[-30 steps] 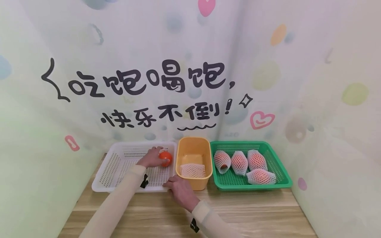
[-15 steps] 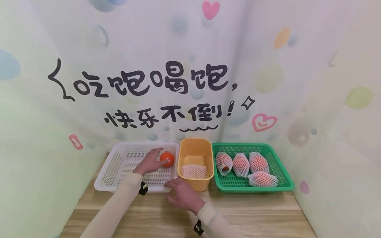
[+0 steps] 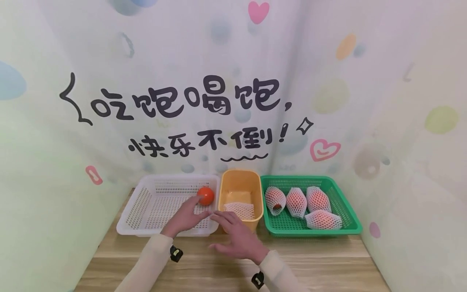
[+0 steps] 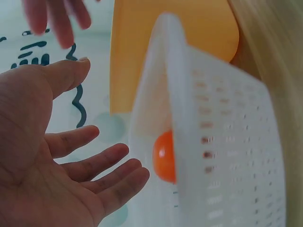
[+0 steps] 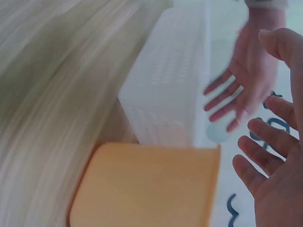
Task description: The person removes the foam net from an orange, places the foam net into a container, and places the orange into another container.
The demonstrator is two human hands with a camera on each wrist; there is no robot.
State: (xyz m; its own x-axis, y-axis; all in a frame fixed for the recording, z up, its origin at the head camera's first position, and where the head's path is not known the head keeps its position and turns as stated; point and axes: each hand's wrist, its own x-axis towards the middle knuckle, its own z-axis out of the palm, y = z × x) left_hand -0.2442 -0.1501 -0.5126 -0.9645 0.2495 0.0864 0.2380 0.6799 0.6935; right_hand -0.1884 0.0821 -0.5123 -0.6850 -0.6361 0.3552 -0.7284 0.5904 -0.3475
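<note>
A smooth, round orange-red fruit, tomato-like (image 3: 206, 196) (image 4: 164, 157), lies in the back right corner of the white basket (image 3: 125, 217). My left hand (image 3: 185, 218) (image 4: 71, 156) is above that basket's front right part, its fingers spread and holding nothing; in the left wrist view they are apart from the fruit. Over the front of the yellow bin (image 3: 242, 178) is my right hand (image 3: 241, 238) (image 5: 279, 156), with loosely extended fingers and an empty palm. White foam netting (image 3: 238, 210) lies inside the bin, partly behind its front rim.
Right of the bin, a green basket (image 3: 288, 230) holds several reddish fruits in white foam nets (image 3: 296, 202). All three containers stand side by side on a wood-grain table (image 3: 313, 259), against a printed curtain (image 3: 233, 52).
My left hand has come off the fruit and drawn back toward me, leaving it in the white basket. My right hand has left the white basket's front corner and moved right.
</note>
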